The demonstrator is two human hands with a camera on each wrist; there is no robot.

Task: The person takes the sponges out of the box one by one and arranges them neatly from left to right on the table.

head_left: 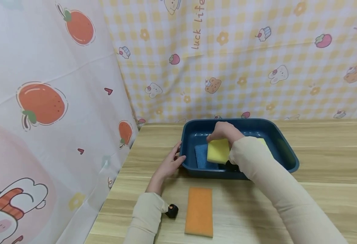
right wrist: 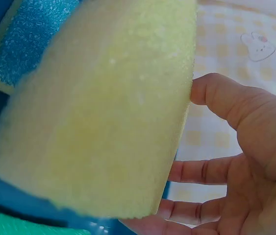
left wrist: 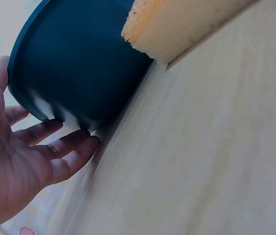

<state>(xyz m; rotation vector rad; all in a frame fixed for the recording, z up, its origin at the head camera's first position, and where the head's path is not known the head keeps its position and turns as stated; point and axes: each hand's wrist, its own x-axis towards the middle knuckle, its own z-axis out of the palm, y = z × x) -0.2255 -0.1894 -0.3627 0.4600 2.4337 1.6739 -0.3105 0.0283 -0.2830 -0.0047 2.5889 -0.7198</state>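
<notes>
Orange slab: we are seeing a flat rectangular orange sponge (head_left: pixel 199 211) lying on the pale wood-grain table (head_left: pixel 334 166), just outside the tray's near side.
Left hand: we are finding the left hand (head_left: pixel 168 163) spreading loosely against the tray's left end, thumb touching the rim, fingers reaching along the outer wall.
Tray: we are listing a deep, dark blue, round-cornered tray (head_left: pixel 286 156), standing upright on the table.
Yellow block: we are viewing a yellow rectangular sponge (head_left: pixel 218 152) tilting inside the tray; its lower contact is staying unclear.
Right hand: we are noting the right hand (head_left: pixel 227 130) pinching that yellow sponge between thumb and fingers.
Blue piece: a textured blue sponge (head_left: pixel 200 156) is lying in the tray's left part, partly behind the yellow one.
Backdrop: we are recording a yellow-and-white checked cloth (head_left: pixel 245 57) hanging behind everything.
</notes>
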